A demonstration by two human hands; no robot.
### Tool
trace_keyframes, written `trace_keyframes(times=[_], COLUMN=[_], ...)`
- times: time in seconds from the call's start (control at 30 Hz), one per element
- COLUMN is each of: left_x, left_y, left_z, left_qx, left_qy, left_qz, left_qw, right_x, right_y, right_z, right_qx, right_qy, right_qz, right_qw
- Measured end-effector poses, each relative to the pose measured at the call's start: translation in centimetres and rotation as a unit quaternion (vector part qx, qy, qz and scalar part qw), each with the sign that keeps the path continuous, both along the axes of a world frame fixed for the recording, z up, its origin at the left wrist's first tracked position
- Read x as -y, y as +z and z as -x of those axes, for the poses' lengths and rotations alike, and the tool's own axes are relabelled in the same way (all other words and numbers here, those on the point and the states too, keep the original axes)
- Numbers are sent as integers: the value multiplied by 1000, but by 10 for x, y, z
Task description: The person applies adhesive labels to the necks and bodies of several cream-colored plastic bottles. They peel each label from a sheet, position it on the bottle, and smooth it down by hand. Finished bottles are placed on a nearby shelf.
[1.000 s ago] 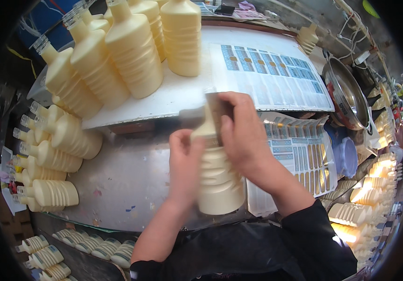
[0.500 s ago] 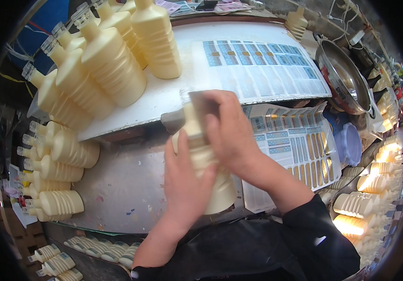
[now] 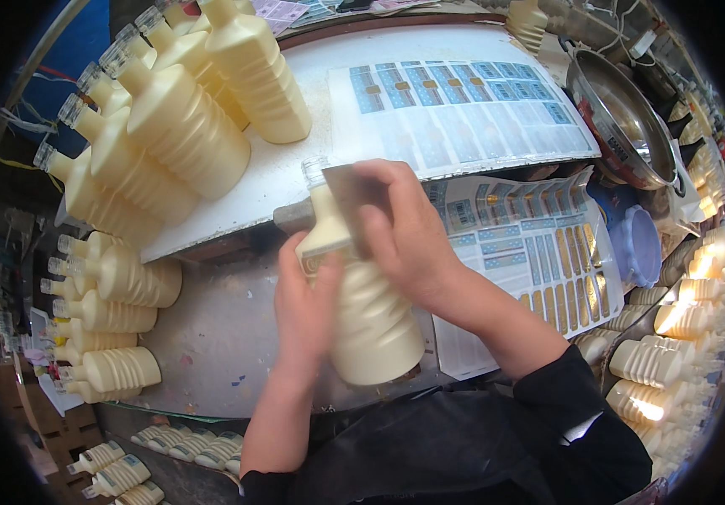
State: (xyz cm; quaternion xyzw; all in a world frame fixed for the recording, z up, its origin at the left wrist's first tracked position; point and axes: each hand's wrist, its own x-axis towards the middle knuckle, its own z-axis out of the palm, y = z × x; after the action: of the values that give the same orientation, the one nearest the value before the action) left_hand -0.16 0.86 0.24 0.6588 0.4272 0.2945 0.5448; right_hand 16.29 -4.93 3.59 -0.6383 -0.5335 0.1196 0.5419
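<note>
A cream plastic bottle [image 3: 371, 324] with a clear threaded neck is in front of me, tilted, its neck by the white board's edge. My left hand [image 3: 305, 295], slightly blurred, grips its left side near the shoulder, thumb across the front. A pale label strip [image 3: 322, 254] shows on the shoulder, partly under that hand. My right hand [image 3: 409, 236] is closed on a thin, flat, dark scraper [image 3: 344, 198], held upright against or close to the bottle's upper right side. Behind the neck, a grey block [image 3: 293, 217] sticks out from the board.
Several cream bottles [image 3: 186, 118] stand on the white board [image 3: 316, 88] at the far left; others [image 3: 118, 282] lie at the left. Label sheets [image 3: 463, 109] cover the board's right half, with another sheet [image 3: 539, 261] below. A metal pan [image 3: 619, 114] and a lavender tub [image 3: 639, 244] are at right.
My left hand has shifted left, from across the bottle's front to its side, so more of the bottle shows. The right hand still holds the scraper. The whole view has shifted slightly.
</note>
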Motion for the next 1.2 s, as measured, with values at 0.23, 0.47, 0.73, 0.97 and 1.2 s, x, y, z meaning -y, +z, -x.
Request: trace_keyframes(times=[0.23,0.47,0.73,0.97,1.2], left_x=[-3,-5,8,6,8], left_y=[-8,-19,5,-10,-3], left_z=[0,5,8,15,27], left_qx=[116,181,180,243,280], left_qy=[-26,-20,-48,-49,-42], left_qz=[91,114,211,256,241], left_qw=[989,977,960,934,928], right_x=[5,8,13,37,21], right_y=[-36,-21,-35,9,39], right_z=[-20,-23,-21,16,69], right_qx=[3,8,27,321,394], right_qy=[-39,-45,-73,8,47], right_qz=[-25,-39,7,-122,-44], right_qw=[999,998,997,939,917])
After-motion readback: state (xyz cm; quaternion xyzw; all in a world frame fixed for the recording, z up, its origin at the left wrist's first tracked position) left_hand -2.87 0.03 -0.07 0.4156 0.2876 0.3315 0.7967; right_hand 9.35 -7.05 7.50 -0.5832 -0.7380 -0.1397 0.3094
